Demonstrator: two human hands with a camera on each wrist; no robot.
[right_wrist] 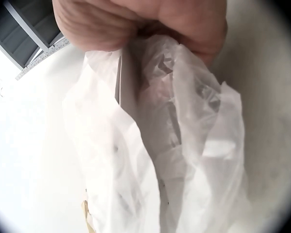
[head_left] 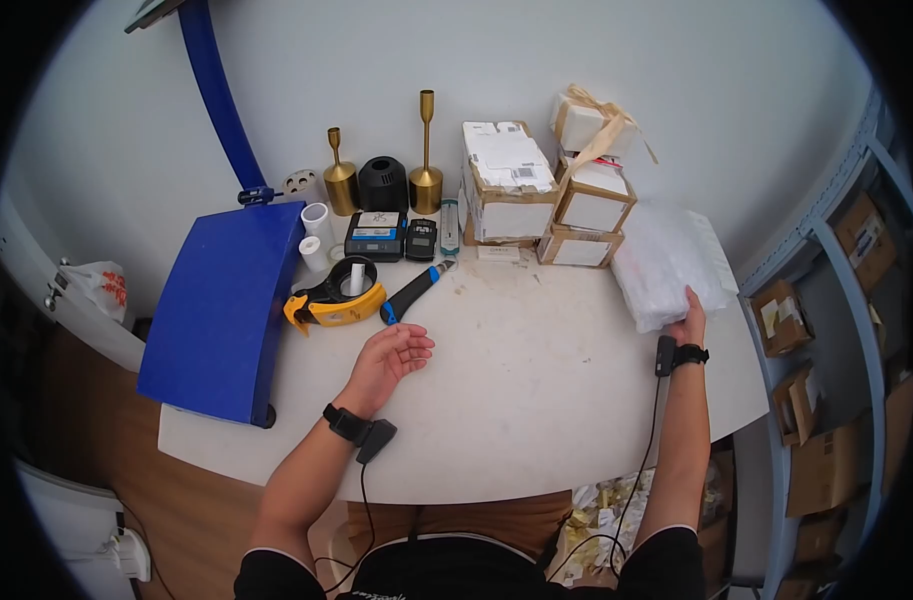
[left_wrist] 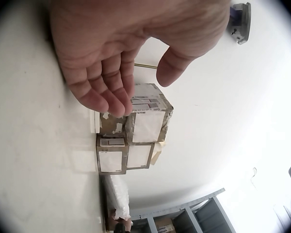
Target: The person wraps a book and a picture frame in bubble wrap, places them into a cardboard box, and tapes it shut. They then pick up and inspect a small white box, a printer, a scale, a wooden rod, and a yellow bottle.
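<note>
At the table's right side my right hand (head_left: 689,322) grips the near edge of a bundle of translucent white plastic bags (head_left: 666,265). In the right wrist view, thumb and fingers close round the crumpled top of the bundle (right_wrist: 199,141), with a stiffer white sheet (right_wrist: 111,145) beside it. My left hand (head_left: 384,360) hovers over the table's left-middle part, palm turned inward, fingers loosely bent and holding nothing. Nearest to it are a blue-and-black utility knife (head_left: 412,294) and a yellow tape dispenser (head_left: 338,308).
Taped cardboard boxes (head_left: 511,185) stand stacked at the back, one topped with ribbon (head_left: 606,130). Gold candlesticks (head_left: 426,185), a label printer (head_left: 376,237) and white rolls (head_left: 313,252) stand left of them. A large blue stand (head_left: 216,310) fills the left side; shelving (head_left: 846,270) rises at right.
</note>
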